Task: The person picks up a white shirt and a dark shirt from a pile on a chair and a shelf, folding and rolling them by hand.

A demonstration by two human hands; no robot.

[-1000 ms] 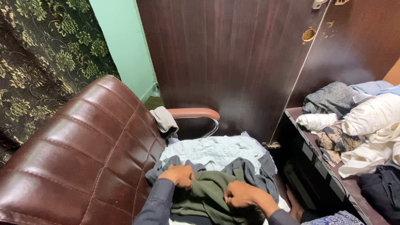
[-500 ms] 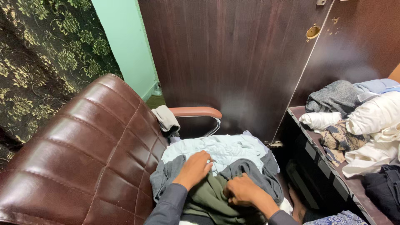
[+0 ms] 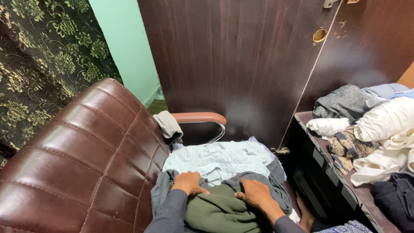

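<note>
Both hands press palm-down, fingers loosely spread in no closed grip, on an olive-green garment [image 3: 220,211] lying on the brown leather chair [image 3: 82,159] seat: left hand [image 3: 187,182] at its upper left edge, right hand [image 3: 255,193] beside it. A pale blue garment [image 3: 222,157] lies just behind.
</note>
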